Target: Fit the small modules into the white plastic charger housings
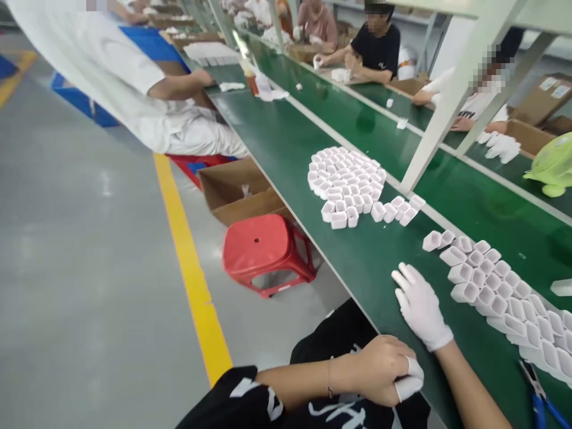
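My right hand [419, 305], in a white glove, lies flat on the green belt [366, 262] with its fingers stretched out and holds nothing. Just to its right lies a long cluster of small white plastic cups [500, 292], the nearest about a hand's width away. My left hand [379, 369] is bare, with white finger cots on two fingertips. It is curled closed at the belt's near edge, above my lap. Whatever is inside its fingers, if anything, is hidden.
A second patch of white cups [346, 182] lies farther up the belt. Blue-handled pliers [540, 399] rest at the bottom right. A white frame post [447, 113] slants across the belt. A red stool [263, 250] and an open carton [232, 190] stand on the floor. Other people work along both sides.
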`<state>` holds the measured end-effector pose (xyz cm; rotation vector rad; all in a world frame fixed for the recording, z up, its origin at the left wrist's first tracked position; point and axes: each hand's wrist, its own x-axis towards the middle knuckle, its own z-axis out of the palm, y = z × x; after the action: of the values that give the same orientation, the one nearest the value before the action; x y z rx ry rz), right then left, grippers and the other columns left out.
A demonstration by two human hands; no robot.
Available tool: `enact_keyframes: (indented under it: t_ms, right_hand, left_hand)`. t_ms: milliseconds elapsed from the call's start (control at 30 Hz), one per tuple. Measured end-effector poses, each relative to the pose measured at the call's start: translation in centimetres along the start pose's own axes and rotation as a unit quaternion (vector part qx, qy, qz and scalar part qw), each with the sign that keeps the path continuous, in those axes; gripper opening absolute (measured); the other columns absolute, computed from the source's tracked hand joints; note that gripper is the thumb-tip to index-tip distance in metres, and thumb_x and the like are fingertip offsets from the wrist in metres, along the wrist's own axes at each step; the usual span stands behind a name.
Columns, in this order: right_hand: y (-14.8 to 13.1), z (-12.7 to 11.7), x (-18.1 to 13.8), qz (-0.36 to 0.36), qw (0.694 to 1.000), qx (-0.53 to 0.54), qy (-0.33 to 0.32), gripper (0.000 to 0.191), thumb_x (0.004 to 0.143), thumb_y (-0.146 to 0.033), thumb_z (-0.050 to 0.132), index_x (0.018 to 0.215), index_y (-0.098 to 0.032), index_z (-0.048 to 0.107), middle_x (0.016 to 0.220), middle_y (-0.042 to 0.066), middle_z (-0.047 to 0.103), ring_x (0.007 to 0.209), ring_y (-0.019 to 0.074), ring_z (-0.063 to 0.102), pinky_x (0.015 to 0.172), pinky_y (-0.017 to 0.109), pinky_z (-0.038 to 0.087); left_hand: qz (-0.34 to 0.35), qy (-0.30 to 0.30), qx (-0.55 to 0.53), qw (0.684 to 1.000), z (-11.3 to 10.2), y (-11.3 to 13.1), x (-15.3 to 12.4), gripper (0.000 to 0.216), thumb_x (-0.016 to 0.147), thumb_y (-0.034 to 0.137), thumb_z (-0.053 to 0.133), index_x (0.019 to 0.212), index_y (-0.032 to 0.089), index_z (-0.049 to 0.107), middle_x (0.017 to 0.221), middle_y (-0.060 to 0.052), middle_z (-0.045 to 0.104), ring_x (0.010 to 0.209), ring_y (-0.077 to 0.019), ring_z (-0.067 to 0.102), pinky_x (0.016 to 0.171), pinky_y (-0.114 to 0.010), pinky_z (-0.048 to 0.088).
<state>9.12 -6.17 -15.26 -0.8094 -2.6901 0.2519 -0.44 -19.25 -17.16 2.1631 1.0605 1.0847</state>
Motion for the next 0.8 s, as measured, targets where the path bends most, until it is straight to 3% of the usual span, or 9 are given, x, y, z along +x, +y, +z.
enact_keyframes:
  t_ms: [100, 233, 400, 500, 600, 633, 667, 733, 800]
  right_hand:
    - [0.3, 0.4, 0.1, -0.018, 0.997, -0.07, -0.001, 0.036, 0.09, -0.021, 0.047, 0.122, -0.016, 0.061, 0.133, 0.014, 0.058, 0.126, 0.0318, 0.051, 0.099, 0.05, 0.047]
    - [0.4, 0.0, -0.1, -0.052, 0.989, -0.138, 0.02, 0.032, 0.089, -0.022, 0.051, 0.118, -0.015, 0.064, 0.132, 0.014, 0.058, 0.123, 0.0317, 0.051, 0.1, 0.046, 0.047]
    - [-1.4, 0.0, 1.5, -0.116, 0.973, -0.188, 0.064, 0.031, 0.087, -0.02, 0.054, 0.116, -0.014, 0.065, 0.13, 0.015, 0.059, 0.124, 0.0326, 0.051, 0.099, 0.046, 0.047]
    - [-3.5, 0.2, 3.9, -0.153, 0.968, -0.185, 0.078, 0.031, 0.087, -0.02, 0.054, 0.116, -0.015, 0.065, 0.132, 0.013, 0.058, 0.126, 0.031, 0.049, 0.1, 0.044, 0.046]
    - [-5.6, 0.2, 6.9, -0.175, 0.967, -0.161, 0.097, 0.032, 0.087, -0.019, 0.053, 0.118, -0.017, 0.063, 0.135, 0.011, 0.056, 0.13, 0.0288, 0.046, 0.103, 0.043, 0.044]
    - [-6.2, 0.2, 7.9, -0.178, 0.968, -0.149, 0.1, 0.033, 0.087, -0.019, 0.054, 0.119, -0.018, 0.063, 0.136, 0.01, 0.056, 0.131, 0.0287, 0.044, 0.105, 0.044, 0.043]
    - [-6.7, 0.1, 8.8, -0.178, 0.969, -0.136, 0.102, 0.034, 0.087, -0.019, 0.054, 0.12, -0.018, 0.062, 0.136, 0.01, 0.055, 0.132, 0.0288, 0.043, 0.106, 0.045, 0.042]
    - [-7.5, -0.2, 9.8, -0.169, 0.974, -0.104, 0.107, 0.035, 0.087, -0.019, 0.054, 0.12, -0.019, 0.062, 0.136, 0.009, 0.056, 0.133, 0.0293, 0.042, 0.107, 0.047, 0.04]
    - [-8.5, -0.9, 9.3, -0.153, 0.98, -0.053, 0.115, 0.033, 0.087, -0.02, 0.054, 0.119, -0.019, 0.064, 0.134, 0.009, 0.058, 0.132, 0.0293, 0.043, 0.108, 0.047, 0.04]
  left_hand:
    - [0.044, -0.051, -0.052, 0.996, 1.4, 1.5, -2.4, 0.036, 0.085, 0.035, 0.058, 0.053, 0.022, 0.046, 0.055, 0.0, 0.06, 0.057, -0.0139, 0.056, 0.052, -0.027, 0.039]
    - [0.074, -0.068, 0.034, 0.994, 2.4, 1.9, -5.3, 0.051, 0.082, 0.043, 0.066, 0.045, 0.019, 0.04, 0.058, 0.001, 0.061, 0.056, -0.0135, 0.054, 0.05, -0.03, 0.034]
    - [0.055, -0.014, 0.08, 0.995, 1.7, 1.7, -8.1, 0.045, 0.085, 0.041, 0.063, 0.049, 0.019, 0.047, 0.062, -0.001, 0.064, 0.058, -0.0133, 0.055, 0.054, -0.029, 0.034]
    - [0.026, 0.045, 0.063, 0.997, -0.9, 2.0, -9.5, 0.039, 0.087, 0.038, 0.06, 0.054, 0.02, 0.052, 0.061, -0.001, 0.065, 0.057, -0.0131, 0.058, 0.055, -0.028, 0.037]
    - [-0.062, 0.18, 0.053, 0.98, -6.8, 3.3, -11.3, 0.026, 0.093, 0.029, 0.047, 0.073, 0.022, 0.062, 0.073, -0.003, 0.07, 0.067, -0.0155, 0.064, 0.062, -0.03, 0.044]
    - [-0.105, 0.269, 0.059, 0.956, -9.4, 4.0, -12.1, 0.024, 0.094, 0.026, 0.043, 0.082, 0.023, 0.064, 0.076, -0.003, 0.07, 0.072, -0.0167, 0.065, 0.067, -0.031, 0.047]
    - [-0.143, 0.364, 0.081, 0.917, -12.0, 4.8, -13.1, 0.022, 0.094, 0.024, 0.042, 0.092, 0.024, 0.064, 0.081, -0.004, 0.069, 0.076, -0.0177, 0.065, 0.068, -0.033, 0.048]
    - [-0.12, 0.552, 0.117, 0.817, -16.6, 6.1, -15.1, 0.019, 0.093, 0.033, 0.047, 0.101, 0.026, 0.063, 0.085, -0.001, 0.066, 0.079, -0.0182, 0.063, 0.071, -0.035, 0.05]
    - [-0.144, 0.634, 0.104, 0.753, -19.8, 6.9, -17.1, 0.025, 0.092, 0.044, 0.05, 0.107, 0.027, 0.06, 0.095, 0.001, 0.064, 0.085, -0.018, 0.062, 0.074, -0.035, 0.051]
